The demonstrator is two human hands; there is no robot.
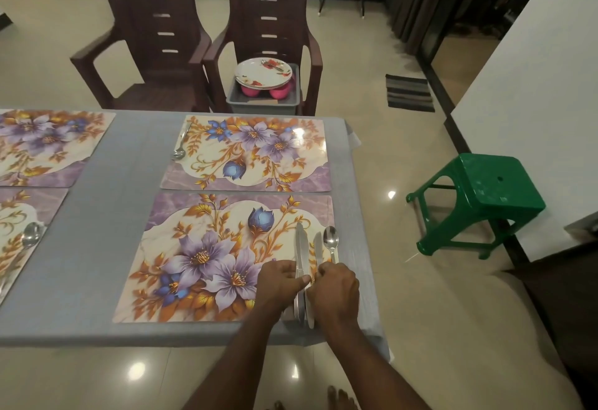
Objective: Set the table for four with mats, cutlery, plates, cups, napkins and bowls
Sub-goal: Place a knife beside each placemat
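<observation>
From my head camera, I look down on a table under a grey cloth (pixel 106 248) with four glossy floral placemats. Both my hands work at the right edge of the nearest floral placemat (pixel 207 257). My left hand (pixel 280 280) pinches the handle of a long silver table knife (pixel 300 248) between thumb and fingers, its blade pointing away from me. My right hand (pixel 335 290) is curled over the handles just beside it, fingers closed around a second silver knife (pixel 318 249); how many pieces it grips I cannot tell. A silver spoon (pixel 331 241) lies just right of that knife, bowl upward, its handle running under my right hand.

The far floral placemat (pixel 246 154) carries a silver spoon (pixel 180 147) along its left edge. Another spoon (pixel 30 236) rests on the placemat at the left. Behind the table, on a brown plastic chair (pixel 268 21), a grey tub (pixel 262 99) holds stacked flowered plates (pixel 262 74) above pink bowls (pixel 280 91). A green plastic stool (pixel 479 202) stands on the floor to the right.
</observation>
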